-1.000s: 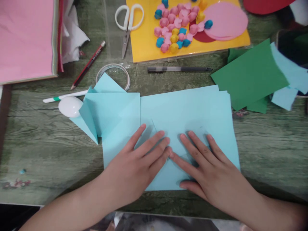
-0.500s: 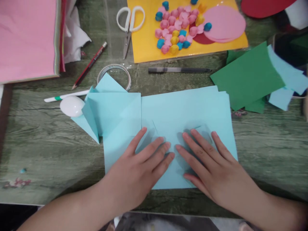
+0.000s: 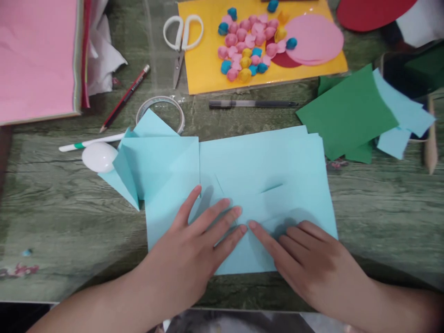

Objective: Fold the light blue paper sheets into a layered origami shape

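Note:
Light blue paper (image 3: 294, 162), apparently several sheets, lies flat in front of me, with thin slits or creases near its middle. My left hand (image 3: 194, 245) rests on it, palm down, fingers spread. On the right, my right hand (image 3: 312, 259) presses the tip of its index finger on the paper, close to the left fingertips. Its other visible fingers are curled in, and the thumb is hidden. Neither hand grips anything. At the sheet's upper left stands a folded light blue piece (image 3: 159, 162), beside a white egg-shaped object (image 3: 99, 157).
Behind the paper lie a pencil (image 3: 125, 99), a tape roll (image 3: 182, 122), scissors (image 3: 178, 69) and a black pen (image 3: 253, 104). Small coloured balls (image 3: 241, 37) sit on a yellow sheet (image 3: 197, 69). Green paper (image 3: 347, 115) lies right, a pink paper stack (image 3: 38, 55) left.
My right hand has curled its fingers in, leaving the index finger stretched out on the paper. My left hand stays spread in place. The whole view has shifted slightly.

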Action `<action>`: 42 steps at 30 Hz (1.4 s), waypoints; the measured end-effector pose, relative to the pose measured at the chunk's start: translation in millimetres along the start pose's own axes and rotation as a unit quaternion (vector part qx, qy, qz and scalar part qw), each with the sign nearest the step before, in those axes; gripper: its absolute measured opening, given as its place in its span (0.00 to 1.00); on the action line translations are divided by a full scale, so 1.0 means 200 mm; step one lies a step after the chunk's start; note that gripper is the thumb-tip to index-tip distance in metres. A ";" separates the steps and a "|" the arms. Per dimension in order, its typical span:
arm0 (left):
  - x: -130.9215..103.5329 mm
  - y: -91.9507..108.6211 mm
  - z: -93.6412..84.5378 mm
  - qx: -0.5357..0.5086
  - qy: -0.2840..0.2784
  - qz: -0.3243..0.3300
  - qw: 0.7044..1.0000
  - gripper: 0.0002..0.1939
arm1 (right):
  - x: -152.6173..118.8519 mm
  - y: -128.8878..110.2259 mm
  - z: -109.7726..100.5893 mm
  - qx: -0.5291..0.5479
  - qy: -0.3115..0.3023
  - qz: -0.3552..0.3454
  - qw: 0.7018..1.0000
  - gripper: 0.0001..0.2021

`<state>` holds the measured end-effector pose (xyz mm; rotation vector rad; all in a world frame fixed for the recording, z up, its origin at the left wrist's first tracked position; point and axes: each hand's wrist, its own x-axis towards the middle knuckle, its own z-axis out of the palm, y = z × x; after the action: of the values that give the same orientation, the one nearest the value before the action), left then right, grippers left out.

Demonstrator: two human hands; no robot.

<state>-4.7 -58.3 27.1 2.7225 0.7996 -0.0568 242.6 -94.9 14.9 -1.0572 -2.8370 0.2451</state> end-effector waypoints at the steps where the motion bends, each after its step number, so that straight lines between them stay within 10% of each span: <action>1: 0.00 0.00 0.00 0.000 0.000 0.000 1.000 0.25 | 0.00 0.00 0.00 -0.003 -0.002 0.002 1.000 0.26; 42: 0.01 0.01 0.03 0.034 0.038 0.022 0.998 0.24 | -0.04 -0.02 -0.07 -0.140 -0.010 0.100 0.985 0.24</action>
<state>-2.7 -60.1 21.7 2.8205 0.7711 0.0310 248.6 -101.2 28.5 -1.4020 -2.8418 -0.1355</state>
